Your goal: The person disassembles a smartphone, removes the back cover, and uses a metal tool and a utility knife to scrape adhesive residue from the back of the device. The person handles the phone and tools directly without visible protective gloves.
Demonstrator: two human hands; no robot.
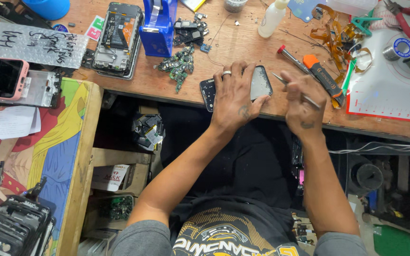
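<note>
worn, scratched wooden bench (pixel 233 45), matt and dusty. glossy black glass on phone (pixel 258 85) under left hand (pixel 236 97); metal ring (pixel 227 73) on one finger. thin bright metal tweezers (pixel 309 99) in right hand (pixel 302 102). far left, opened phone (pixel 118 38) showing bare metal and circuit board. blue plastic tape holder (pixel 157 26), smooth and shiny. to the right, matt white mat (pixel 390 90), orange and black plastic knife (pixel 323 76), amber film ribbon cables (pixel 333 35). near left, painted wood table (pixel 67 142) and white paper (pixel 13 122).
</note>
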